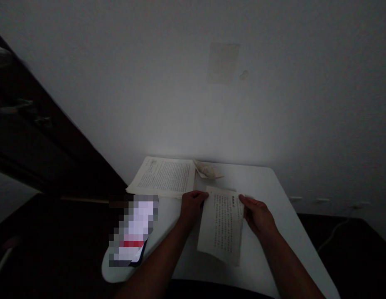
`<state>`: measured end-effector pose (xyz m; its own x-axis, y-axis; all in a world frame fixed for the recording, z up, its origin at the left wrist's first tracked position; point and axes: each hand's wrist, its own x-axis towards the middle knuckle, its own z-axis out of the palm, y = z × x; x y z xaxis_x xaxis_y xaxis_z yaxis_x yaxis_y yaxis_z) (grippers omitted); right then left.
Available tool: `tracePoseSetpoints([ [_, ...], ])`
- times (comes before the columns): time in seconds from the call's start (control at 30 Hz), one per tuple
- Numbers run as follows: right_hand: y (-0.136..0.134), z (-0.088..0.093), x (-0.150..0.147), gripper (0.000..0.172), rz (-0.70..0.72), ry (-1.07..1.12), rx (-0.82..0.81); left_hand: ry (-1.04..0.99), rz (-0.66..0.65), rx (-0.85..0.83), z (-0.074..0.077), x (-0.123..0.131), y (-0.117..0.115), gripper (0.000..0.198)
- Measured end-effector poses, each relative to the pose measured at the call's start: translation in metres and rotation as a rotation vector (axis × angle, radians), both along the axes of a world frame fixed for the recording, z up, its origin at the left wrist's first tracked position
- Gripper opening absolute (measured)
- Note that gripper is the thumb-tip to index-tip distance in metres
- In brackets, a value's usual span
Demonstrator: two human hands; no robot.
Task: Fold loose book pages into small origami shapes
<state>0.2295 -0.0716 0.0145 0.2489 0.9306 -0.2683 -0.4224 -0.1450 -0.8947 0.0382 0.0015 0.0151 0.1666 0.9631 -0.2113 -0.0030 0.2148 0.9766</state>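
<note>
A printed sheet of paper (222, 226) lies on the white table (274, 195), between my hands. My left hand (190, 207) pinches the sheet's upper left corner. My right hand (256, 214) grips its upper right edge with fingers curled. Behind the sheet a stack of printed pages (164, 176) rests near the wall, and a small folded or crumpled paper piece (208, 170) lies beside the stack.
A phone with a lit, blurred screen (133, 230) lies at the table's left edge. A plain white wall (211, 83) stands right behind the table. Dark furniture (30, 133) fills the left. A cable (333, 232) runs along the dark floor at right.
</note>
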Motion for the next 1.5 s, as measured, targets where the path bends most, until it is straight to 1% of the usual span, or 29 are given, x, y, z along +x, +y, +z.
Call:
tracePoseSetpoints([
  [0.2,-0.003,0.0,0.0,0.034,0.015,-0.211,0.001,0.0,-0.004,0.005,0.0,0.0,0.0,0.026],
  [0.3,-0.003,0.0,0.0,0.036,0.026,-0.236,0.0,0.005,-0.007,0.011,0.0,-0.001,0.0,0.026],
  [0.37,-0.004,0.001,0.0,0.04,0.027,-0.238,0.0,0.012,-0.005,0.02,0.001,-0.001,0.0,0.026],
  [0.4,-0.004,0.002,0.0,0.046,0.022,-0.242,0.001,0.014,-0.002,0.025,0.001,-0.002,0.0,0.025],
  [0.5,-0.008,0.003,0.0,0.07,0.007,-0.277,0.017,0.016,0.006,0.039,0.0,-0.002,0.001,0.025],
  [0.53,-0.009,0.003,0.001,0.073,0.005,-0.292,0.029,0.016,0.008,0.041,0.0,-0.002,0.001,0.026],
  [0.57,-0.011,0.003,0.002,0.07,0.007,-0.31,0.039,0.016,0.008,0.042,0.0,-0.002,0.001,0.026],
  [0.67,-0.013,0.003,0.004,0.043,0.004,-0.378,0.038,0.008,0.007,0.039,0.001,-0.002,0.001,0.026],
  [0.7,-0.013,0.002,0.005,0.036,0.009,-0.401,0.03,0.006,0.007,0.039,0.001,-0.002,0.001,0.026],
  [0.77,-0.013,0.001,0.006,0.031,0.019,-0.43,0.026,0.005,0.007,0.038,0.002,-0.002,0.0,0.025],
  [0.93,-0.013,0.0,0.008,0.031,0.033,-0.416,0.007,0.005,-0.004,0.041,0.001,-0.002,0.0,0.025],
  [1.07,-0.014,0.003,0.01,0.031,0.064,-0.38,0.011,0.002,-0.019,0.038,-0.002,-0.002,0.0,0.028],
  [1.2,-0.015,0.006,0.009,0.035,0.047,-0.369,-0.033,0.002,-0.027,0.037,-0.003,-0.002,0.001,0.027],
  [1.3,-0.016,0.007,0.009,0.037,0.063,-0.397,-0.046,0.011,-0.022,0.037,0.0,-0.002,0.001,0.026],
  [1.4,-0.02,0.006,0.01,0.044,0.096,-0.436,-0.04,0.019,-0.013,0.04,0.004,-0.002,0.0,0.025],
  [1.5,-0.024,0.007,0.011,0.056,0.148,-0.459,-0.04,0.021,-0.009,0.039,0.006,-0.001,-0.001,0.027],
])
